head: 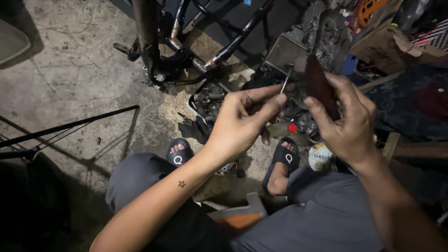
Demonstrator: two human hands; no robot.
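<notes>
On a stained, cracked concrete workshop floor (70, 70), w/ a stripped black motorcycle frame (186, 42) standing ahead and cardboard boxes (387, 42) at upper right, a seated person in grey trousers and black slide sandals (284, 156) works over a clutter of parts. The right hand (350, 123) is wrapped around a dark reddish-brown, flat elongated part (319, 84), thumb across its face and fingers curled behind, held up in front of the chest, well above the floor. The left hand (242, 119) has thumb and forefinger pinched narrow on a thin metal rod (285, 83), prob. a small tool or pin, whose tip meets the part's left edge; the other fingers are loosely curled. Below the hands sit a tray of greasy metal bits (210, 98), a bottle w/ a red cap (291, 128) and a round tin (320, 156) by the right foot. Judging by its look, the part is rigid and moderately weighty, likely oily, so it could slip: a full-palm hold round its broad middle, as here, seems the safest place to take it, clear of the end being worked. The rod looks light, stiff and thin, easy to roll between fingertips; it is best gripped near its lower end. Exact kind of part: can't tell in this dim light.
</notes>
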